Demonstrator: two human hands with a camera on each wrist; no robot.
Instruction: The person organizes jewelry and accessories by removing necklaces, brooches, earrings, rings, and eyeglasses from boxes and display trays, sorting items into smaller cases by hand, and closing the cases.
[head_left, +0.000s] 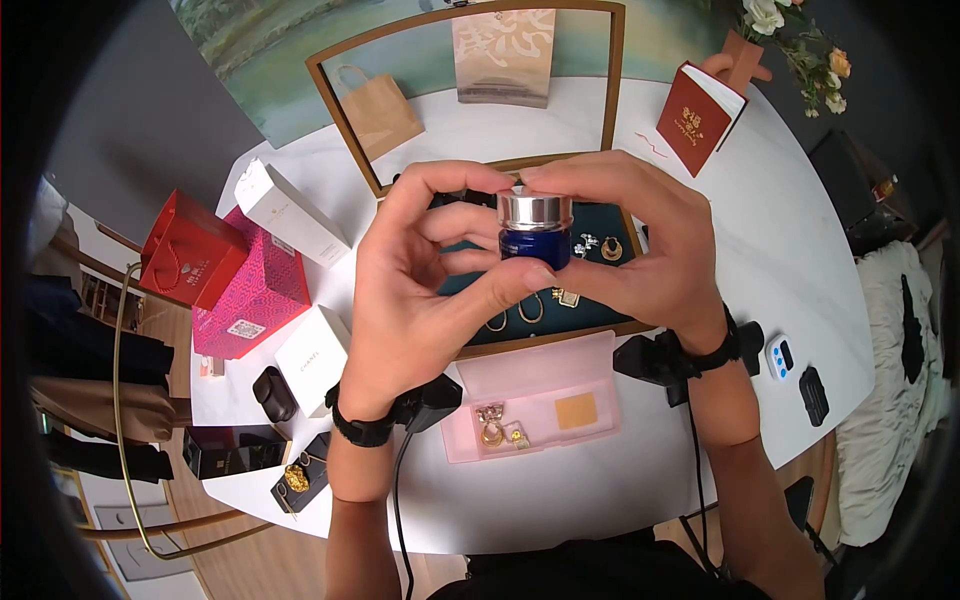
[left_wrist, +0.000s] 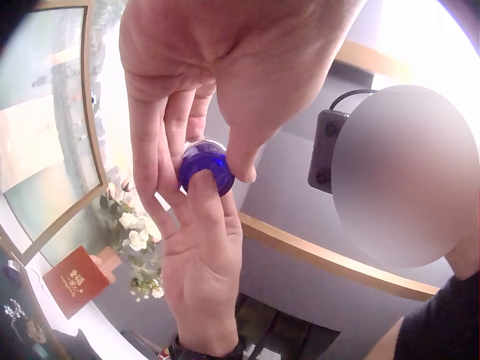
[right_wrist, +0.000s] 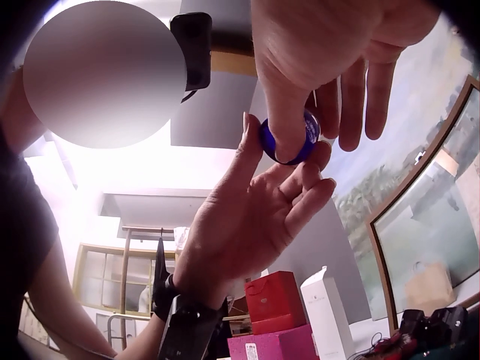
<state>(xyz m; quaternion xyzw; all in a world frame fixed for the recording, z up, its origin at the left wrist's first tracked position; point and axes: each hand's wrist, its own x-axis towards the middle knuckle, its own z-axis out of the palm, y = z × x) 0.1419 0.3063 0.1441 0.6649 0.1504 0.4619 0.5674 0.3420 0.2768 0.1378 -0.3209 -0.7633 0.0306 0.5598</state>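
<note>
A small cream jar [head_left: 535, 245] with a dark blue glass body and a shiny silver lid is held upright in front of the chest. My left hand [head_left: 415, 270] pinches it from the left, thumb low on the body and index fingertip at the lid's top. From the other side my right hand [head_left: 650, 240] grips it the same way, its index fingertip also at the lid. In the left wrist view the blue base of the jar [left_wrist: 219, 166] shows, with the right thumb across it. Below the jar lies an open glass-lidded jewelry case [head_left: 590, 325], partly hidden by the hands.
A pink box [head_left: 545, 440] with jewelry lies at the front. At left stand a red gift bag [head_left: 190, 250], a magenta box [head_left: 255, 300], a tall white box [head_left: 290, 210] and a white box [head_left: 315, 355]. A red booklet [head_left: 692, 120] stands at back right.
</note>
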